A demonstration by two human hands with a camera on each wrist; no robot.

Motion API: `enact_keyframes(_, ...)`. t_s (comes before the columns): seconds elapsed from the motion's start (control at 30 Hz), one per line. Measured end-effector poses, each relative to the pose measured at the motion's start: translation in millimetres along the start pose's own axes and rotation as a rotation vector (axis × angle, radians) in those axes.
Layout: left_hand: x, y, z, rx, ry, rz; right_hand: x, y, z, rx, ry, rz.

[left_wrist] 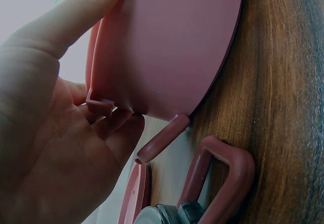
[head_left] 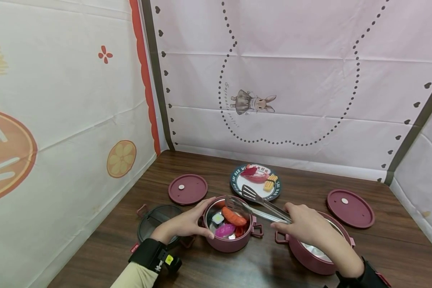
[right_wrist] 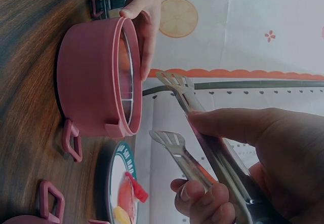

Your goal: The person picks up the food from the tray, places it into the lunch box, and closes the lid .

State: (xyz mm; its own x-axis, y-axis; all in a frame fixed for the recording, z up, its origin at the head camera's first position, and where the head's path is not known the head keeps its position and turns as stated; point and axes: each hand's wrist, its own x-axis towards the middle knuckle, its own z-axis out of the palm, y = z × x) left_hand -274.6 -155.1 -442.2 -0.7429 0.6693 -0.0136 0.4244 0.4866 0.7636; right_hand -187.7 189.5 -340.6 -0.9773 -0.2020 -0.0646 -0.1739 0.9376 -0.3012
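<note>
Tongs (right_wrist: 221,160) of shiny metal, slotted and flat-ended

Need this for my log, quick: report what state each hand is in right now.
Left hand: holding the side of the pot with food inside.
Right hand: holding the metal tongs, their ends apart.

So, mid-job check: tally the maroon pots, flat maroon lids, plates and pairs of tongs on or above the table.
Maroon pots: 2
Flat maroon lids: 2
Plates: 1
Pairs of tongs: 1
Total: 6
</note>
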Motion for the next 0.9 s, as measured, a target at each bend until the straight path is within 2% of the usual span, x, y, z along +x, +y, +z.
enact_keyframes(0.6, 0.0, 2.6, 0.5, -0.009, 0.001, -0.036, 0.5, 2.0, 1.8, -0.010, -0.003, 0.011)
enact_keyframes(0.9, 0.1, 2.3, 0.4, -0.009, 0.001, -0.030, 0.1, 4.4, 3.1, 0.002, 0.000, 0.004)
